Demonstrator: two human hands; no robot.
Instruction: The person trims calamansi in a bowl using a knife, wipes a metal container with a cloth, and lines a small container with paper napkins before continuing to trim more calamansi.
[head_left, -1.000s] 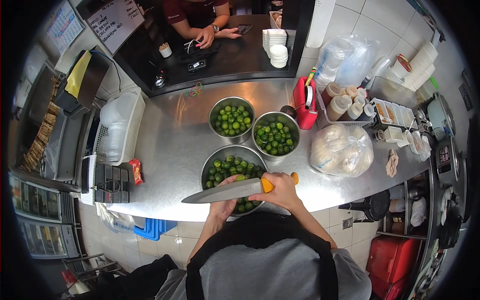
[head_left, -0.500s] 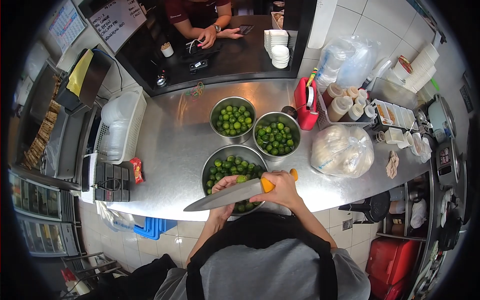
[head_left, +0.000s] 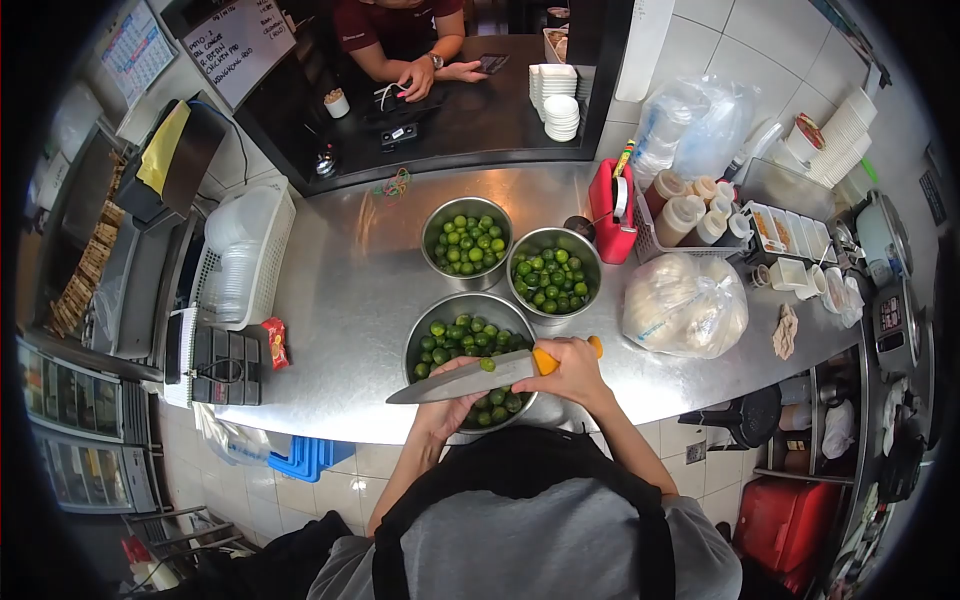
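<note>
— Right hand (head_left: 573, 371)?
— One, closed round the yellow handle of a knife (head_left: 450, 385), blade pointing left.
— Left hand (head_left: 448, 414)?
— One, partly behind the blade; grip cannot be told. One green fruit (head_left: 487, 364), at the blade's upper edge.
— Beyond?
— One large bowl (head_left: 409, 340) of green fruit, below the knife; two smaller bowls (head_left: 490, 279), likewise filled, farther back on the counter (head_left: 330, 300).

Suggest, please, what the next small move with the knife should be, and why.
I'd probably steady the green fruit and clear the left fingers from the blade's path before cutting: the right hand grips the knife, its blade hides part of the left hand, and the fruit shows at the blade's upper edge, over the nearest bowl.
</note>
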